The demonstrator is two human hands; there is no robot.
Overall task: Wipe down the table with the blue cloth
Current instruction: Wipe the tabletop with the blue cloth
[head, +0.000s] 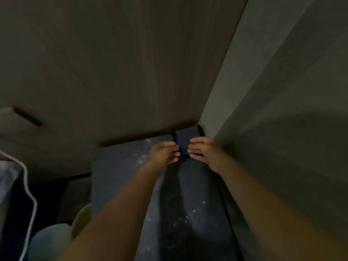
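Lighting is running very low and the frame is blurring, so fine detail is proving hard to read. Both forearms are entering from the lower edge and are being cut off there.

The left hand (163,152) and right hand (202,150) are meeting at the far end of the table (120,166), fingertips facing each other. Between them a narrow dark-blue strip, taken to be the blue cloth (178,147), is showing; most of it is lying hidden behind the fingers. Both hands are appearing curled with fingers bent inward onto that strip, though the actual hold is not showing clearly enough to confirm.

The table surface is showing pale specks (184,215) along its length. A wood-grain wall (113,63) is closing off the far end, and a plain grey wall (282,91) is running just beside the right hand. At lower left, a white-edged dark object (24,185) and pale rounded shapes (81,219) are sitting partly out of frame and cannot be identified.
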